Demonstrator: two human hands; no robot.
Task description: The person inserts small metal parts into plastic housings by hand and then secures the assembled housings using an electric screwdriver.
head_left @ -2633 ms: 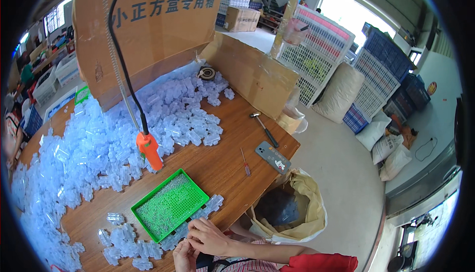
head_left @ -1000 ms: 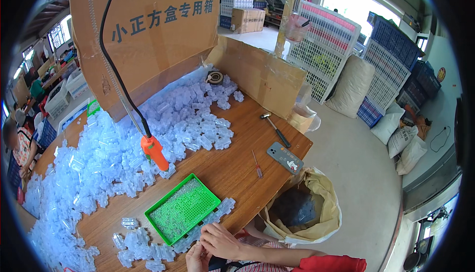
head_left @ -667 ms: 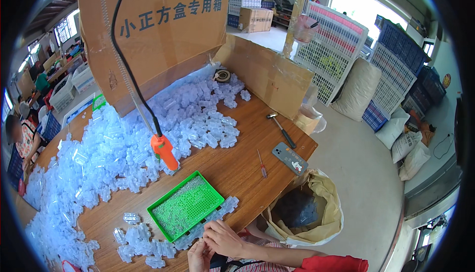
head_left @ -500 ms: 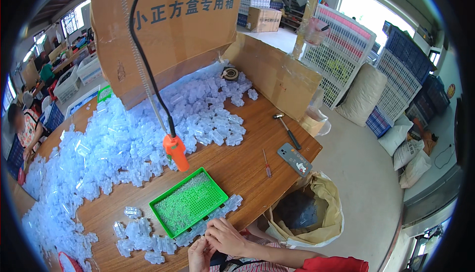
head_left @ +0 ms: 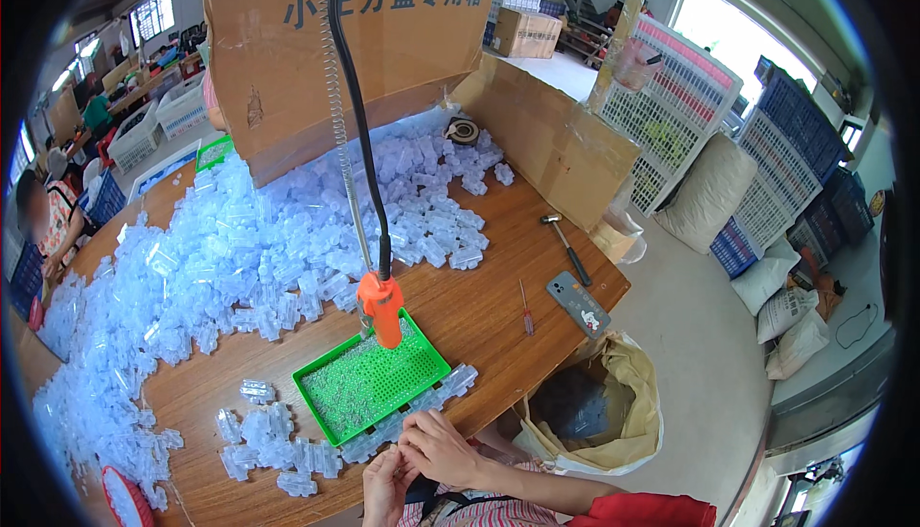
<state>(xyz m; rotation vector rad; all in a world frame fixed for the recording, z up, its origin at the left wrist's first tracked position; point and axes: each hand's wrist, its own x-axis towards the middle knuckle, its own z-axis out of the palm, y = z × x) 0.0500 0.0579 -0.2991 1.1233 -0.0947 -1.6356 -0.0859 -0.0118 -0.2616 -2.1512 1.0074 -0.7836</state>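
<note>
My left hand (head_left: pixel 385 489) and my right hand (head_left: pixel 443 450) meet at the table's near edge, fingers pinched together. Whatever they hold is hidden by the fingers. Just beyond them lies a green perforated tray (head_left: pixel 422 385) with many tiny shiny parts (head_left: pixel 350 374) in it. A row of clear plastic pieces (head_left: pixel 460 379) runs along the tray's near side. To its left sits a small cluster of similar clear pieces (head_left: pixel 268 426). Over the tray hangs an orange electric screwdriver (head_left: pixel 385 311) on a black cable and a coil spring.
A large heap of clear plastic pieces (head_left: pixel 259 240) covers the left and back of the table, beneath a cardboard panel (head_left: pixel 355 57). At right lie a hammer (head_left: pixel 567 251), a screwdriver (head_left: pixel 527 311) and a phone (head_left: pixel 578 304). An open sack (head_left: pixel 637 412) stands beside the table.
The hanging orange screwdriver has swung right, from beside the tray to over it. The whole view has shifted slightly. My hands stay pinched together in nearly the same place.
</note>
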